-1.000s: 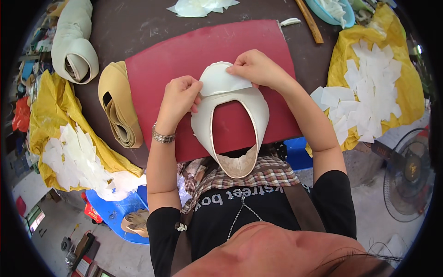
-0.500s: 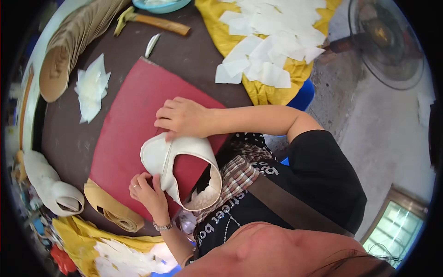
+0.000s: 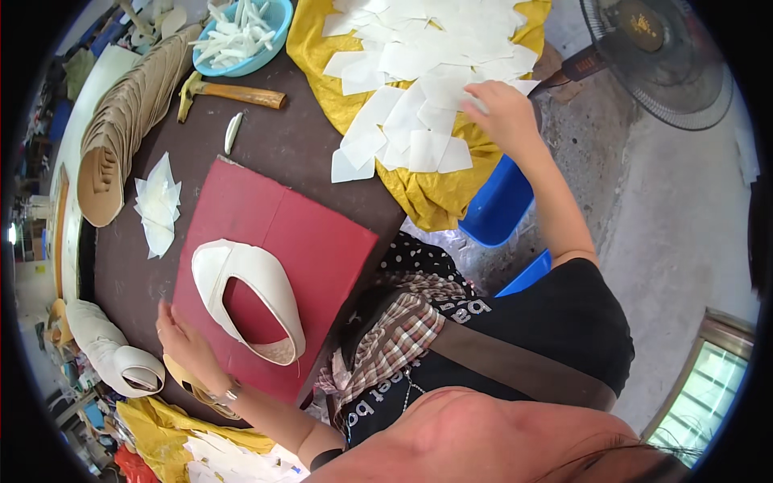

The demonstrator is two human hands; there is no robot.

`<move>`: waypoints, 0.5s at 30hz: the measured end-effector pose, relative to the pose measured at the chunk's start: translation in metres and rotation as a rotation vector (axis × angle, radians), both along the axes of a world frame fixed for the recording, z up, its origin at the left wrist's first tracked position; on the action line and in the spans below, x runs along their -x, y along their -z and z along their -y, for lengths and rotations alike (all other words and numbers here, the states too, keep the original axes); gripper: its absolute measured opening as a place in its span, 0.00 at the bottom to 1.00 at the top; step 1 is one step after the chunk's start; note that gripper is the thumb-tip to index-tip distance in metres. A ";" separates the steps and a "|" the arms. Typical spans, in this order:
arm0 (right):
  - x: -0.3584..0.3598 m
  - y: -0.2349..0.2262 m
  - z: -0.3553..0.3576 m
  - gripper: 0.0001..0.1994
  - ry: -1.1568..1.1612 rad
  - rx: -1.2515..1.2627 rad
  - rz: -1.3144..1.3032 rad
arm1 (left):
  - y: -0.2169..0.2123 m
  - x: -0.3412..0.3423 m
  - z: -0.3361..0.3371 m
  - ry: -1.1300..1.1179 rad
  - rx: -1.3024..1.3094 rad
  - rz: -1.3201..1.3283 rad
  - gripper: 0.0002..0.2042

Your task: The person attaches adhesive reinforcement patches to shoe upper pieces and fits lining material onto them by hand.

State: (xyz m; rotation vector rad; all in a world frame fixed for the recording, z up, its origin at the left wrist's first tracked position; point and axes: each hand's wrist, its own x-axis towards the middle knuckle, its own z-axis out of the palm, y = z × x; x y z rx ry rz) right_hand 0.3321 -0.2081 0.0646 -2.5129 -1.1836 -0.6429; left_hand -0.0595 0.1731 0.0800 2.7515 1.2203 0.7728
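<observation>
A white shoe upper (image 3: 278, 282) with a large oval opening lies on the red board (image 3: 322, 233), and neither hand touches it. My right hand (image 3: 507, 117) is stretched out over the overlapping white sheet pieces (image 3: 403, 121) at the far side, its fingers apart; whether a fingertip touches a piece is hard to tell. Near the board's left edge, my left hand (image 3: 189, 346) has its fingers extended and holds nothing visible. Just beneath that hand, a tan roll (image 3: 181, 374) is partly covered.
A hammer (image 3: 233, 92) lies beside a blue basin (image 3: 278, 40) of white strips. Nested tan shoe uppers (image 3: 121, 137) and a white roll (image 3: 121, 362) line the left edge. Small white pieces (image 3: 159, 205) lie left of the board. A fan (image 3: 644, 56) stands at far right.
Both hands have let go of the white shoe upper, which now lies on the board. My right hand has moved out to the white pieces; my left hand has moved left.
</observation>
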 end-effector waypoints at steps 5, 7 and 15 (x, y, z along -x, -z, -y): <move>-0.008 0.028 -0.030 0.06 -0.138 0.322 0.035 | -0.034 -0.152 0.175 0.819 0.257 0.119 0.17; -0.005 0.035 -0.046 0.04 -0.137 0.449 0.018 | -0.001 -0.194 0.211 0.963 0.351 0.042 0.20; -0.037 0.015 -0.025 0.08 -0.059 -0.131 -0.460 | 0.055 -0.230 0.231 0.951 0.183 -0.006 0.17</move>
